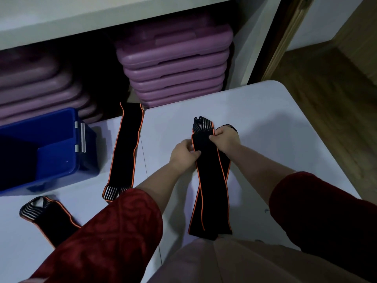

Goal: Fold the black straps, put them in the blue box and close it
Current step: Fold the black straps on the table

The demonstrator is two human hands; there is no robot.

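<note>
- Dim room; a white table (265, 111) is filling the middle of the view, with wooden floor (326, 94) showing off to the right.
- Behind the table, stacks of purple plastic cases (173, 64) are sitting under a white shelf (81, 15); a second purple stack (36, 84) is sitting in shadow on the left.
- The blue box (61, 139) is standing open at the table's left side, its white latch (81, 137) facing right; the inside is looking dark, contents cannot be told.
- The left hand (183, 154) is pinching the left edge of a black strap with orange trim (212, 180), fingers closed on the fabric.
- The right hand (223, 139) is gripping the same strap near its top end, fingers curled shut over it.
- That strap is lying doubled over, two layers running down toward the person's body, its striped end (201, 123) poking up past the hands.
- A second black strap (126, 148) is lying flat and full length just right of the box, apart from it.
- A third strap (47, 213) is lying at the lower left, partly hidden under the dark red sleeve (106, 237).
- Both forearms are bare, sleeves pushed up.
</note>
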